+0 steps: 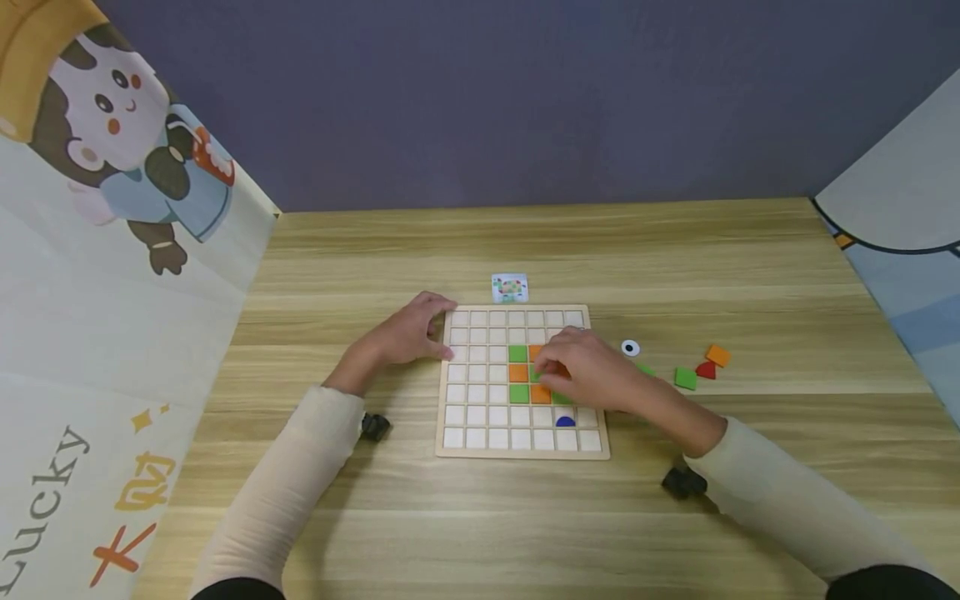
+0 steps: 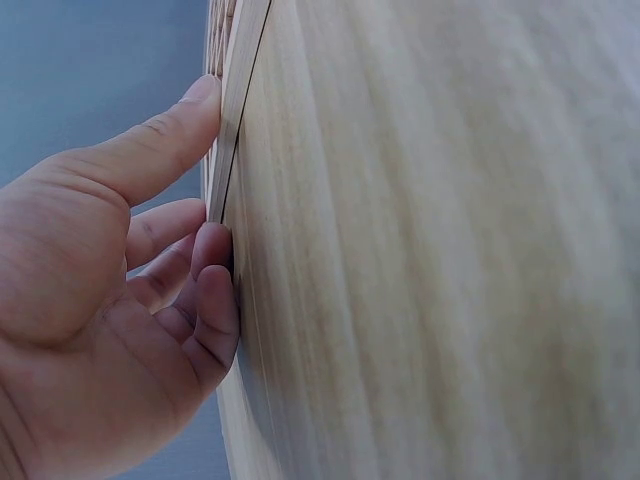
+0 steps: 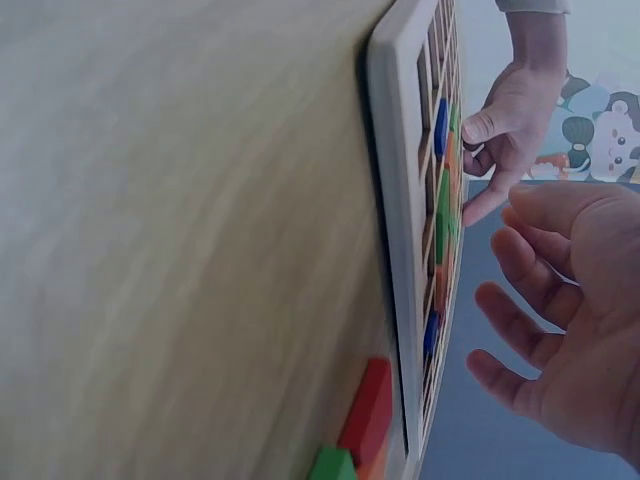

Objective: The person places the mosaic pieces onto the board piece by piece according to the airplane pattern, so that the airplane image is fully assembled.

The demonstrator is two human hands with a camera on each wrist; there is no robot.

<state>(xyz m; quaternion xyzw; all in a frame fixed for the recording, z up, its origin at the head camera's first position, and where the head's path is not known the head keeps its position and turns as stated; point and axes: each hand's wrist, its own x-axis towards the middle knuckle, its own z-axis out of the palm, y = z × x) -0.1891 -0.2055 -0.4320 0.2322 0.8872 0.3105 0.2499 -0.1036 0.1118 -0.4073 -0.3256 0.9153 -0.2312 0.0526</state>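
Left hand, thumb and fingers apart, rested at the left edge of the grid board, likely steadying it, while right hand was over its green-and-orange tiles, fingertips close, grip unclear; loose pieces lay right, presumably for reach.

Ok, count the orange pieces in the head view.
4 visible: the upper orange piece, left orange piece and lower orange piece on the board, plus the loose orange piece on the table, to the board's right. The right hand may hide more.
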